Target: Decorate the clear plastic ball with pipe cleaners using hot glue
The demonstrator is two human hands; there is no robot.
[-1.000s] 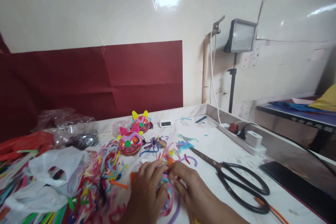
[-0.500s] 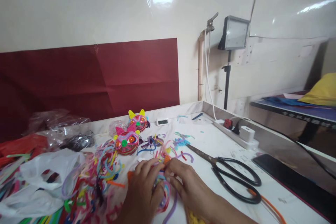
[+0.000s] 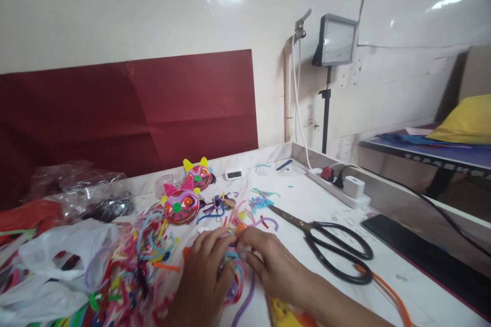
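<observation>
A round, multicoloured pipe-cleaner piece (image 3: 238, 282) lies low in the middle of the head view, mostly covered by my hands. My left hand (image 3: 209, 265) is closed over its left side, fingers bent across the top. From the right, my right hand (image 3: 268, 260) pinches at its upper edge; the fingertips of both hands nearly meet, and what lies between them is hidden. A purple pipe cleaner (image 3: 245, 301) trails below the piece. Beyond my hands rest two finished-looking cat faces of coiled pipe cleaner, one with pink ears (image 3: 181, 205) and one with yellow ears (image 3: 198, 174).
Black-handled scissors (image 3: 333, 248) lie to the right, near a dark phone-like slab (image 3: 422, 260) and a power strip (image 3: 341, 191). Pipe-cleaner scraps (image 3: 130, 255) and a white plastic bag (image 3: 65, 250) crowd the left. A small digital display (image 3: 233, 174) stands by the raised table edge.
The camera has turned slightly, so the scene sits a little further left and higher. Both hands keep nearly the same hold, and more of a yellow item shows beneath my right wrist.
</observation>
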